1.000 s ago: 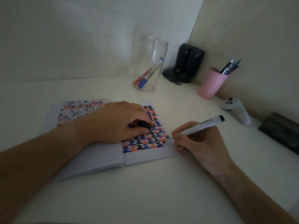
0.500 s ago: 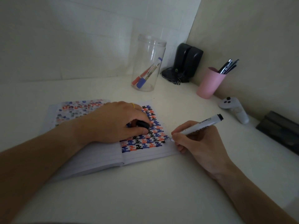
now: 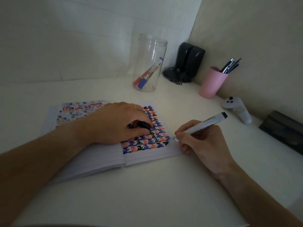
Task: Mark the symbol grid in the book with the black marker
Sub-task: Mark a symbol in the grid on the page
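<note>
An open book (image 3: 101, 158) lies on the white desk. Its right page carries a grid of black, blue and orange symbols (image 3: 147, 143). My left hand (image 3: 114, 123) rests on the page, fingers curled around the marker's black cap (image 3: 144, 125), and hides the grid's upper left part. My right hand (image 3: 201, 141) grips the black marker (image 3: 205, 124) like a pen. The tip touches the page at the grid's right edge, beside a part-drawn black symbol (image 3: 166, 143).
A clear jar (image 3: 150, 63) with a red and a blue marker stands behind the book. At the back right are black speakers (image 3: 188, 61), a pink cup of pens (image 3: 212, 82), a white controller (image 3: 236, 108) and a dark box (image 3: 282, 126).
A black mark has appeared at the grid's right edge under the marker tip. Both hands stay nearly in the same place.
</note>
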Tool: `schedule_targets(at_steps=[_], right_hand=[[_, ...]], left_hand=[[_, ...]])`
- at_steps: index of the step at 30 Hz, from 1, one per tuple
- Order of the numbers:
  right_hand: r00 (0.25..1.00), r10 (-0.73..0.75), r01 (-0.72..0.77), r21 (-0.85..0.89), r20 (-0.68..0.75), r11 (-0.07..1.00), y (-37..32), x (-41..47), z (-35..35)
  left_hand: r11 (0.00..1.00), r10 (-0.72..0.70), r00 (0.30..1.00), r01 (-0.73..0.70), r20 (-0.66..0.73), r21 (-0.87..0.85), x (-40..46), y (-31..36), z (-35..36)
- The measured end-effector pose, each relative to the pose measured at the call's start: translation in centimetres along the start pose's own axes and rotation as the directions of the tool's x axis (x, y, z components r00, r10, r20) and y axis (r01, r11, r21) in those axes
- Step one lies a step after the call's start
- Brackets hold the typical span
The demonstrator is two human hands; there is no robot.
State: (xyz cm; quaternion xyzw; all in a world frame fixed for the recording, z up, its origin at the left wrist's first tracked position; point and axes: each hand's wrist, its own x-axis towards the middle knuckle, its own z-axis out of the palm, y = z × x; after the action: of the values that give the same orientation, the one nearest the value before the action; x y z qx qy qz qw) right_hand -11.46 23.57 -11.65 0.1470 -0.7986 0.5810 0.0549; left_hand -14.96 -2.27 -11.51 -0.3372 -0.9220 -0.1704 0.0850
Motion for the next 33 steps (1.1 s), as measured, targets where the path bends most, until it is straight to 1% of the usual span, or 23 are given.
schedule_targets(at_steps=[3,7,11,14,20,23,25,28,31,33], right_hand=[[0.999,-0.020,0.021,-0.012,0.038,1.000,-0.2,-0.1,0.0],[0.999,-0.029,0.031,-0.041,0.040,0.999,-0.2,-0.1,0.1],[0.999,-0.025,0.025,0.000,0.044,1.000,-0.3,-0.1,0.0],[0.998,-0.023,0.024,-0.022,0.058,0.999,-0.4,-0.2,0.2],[1.000,0.012,-0.012,-0.059,-0.006,0.998,0.0,0.1,0.2],[1.000,0.014,-0.014,-0.057,-0.003,0.998,0.1,0.1,0.1],[0.999,0.028,-0.028,-0.017,-0.023,0.999,0.2,0.2,0.1],[0.991,0.116,-0.107,0.132,-0.062,0.986,-0.3,1.0,0.0],[0.978,0.197,-0.181,0.182,-0.072,0.967,-1.2,2.9,0.2],[0.968,0.227,-0.198,0.234,-0.105,0.952,-1.7,4.9,0.8]], left_hand=[[1.000,0.005,1.000,-0.005,0.000,0.000,0.0,0.0,-0.1],[1.000,0.006,1.000,-0.007,0.005,0.002,0.0,0.0,-0.1],[1.000,0.011,1.000,-0.011,0.006,0.007,0.0,0.0,-0.2],[1.000,0.012,1.000,-0.012,0.005,0.010,0.0,0.0,-0.2],[1.000,0.009,1.000,-0.009,0.010,0.003,0.1,0.0,-0.1],[1.000,0.003,1.000,-0.003,0.010,0.004,0.0,0.0,-0.1],[1.000,0.003,1.000,-0.003,0.011,0.004,0.0,0.0,-0.1],[1.000,-0.004,1.000,0.003,0.003,0.011,0.0,0.1,-0.1],[1.000,-0.010,1.000,0.010,-0.001,0.011,0.0,0.2,-0.2],[1.000,-0.017,1.000,0.017,0.003,0.018,0.0,0.3,-0.2]])
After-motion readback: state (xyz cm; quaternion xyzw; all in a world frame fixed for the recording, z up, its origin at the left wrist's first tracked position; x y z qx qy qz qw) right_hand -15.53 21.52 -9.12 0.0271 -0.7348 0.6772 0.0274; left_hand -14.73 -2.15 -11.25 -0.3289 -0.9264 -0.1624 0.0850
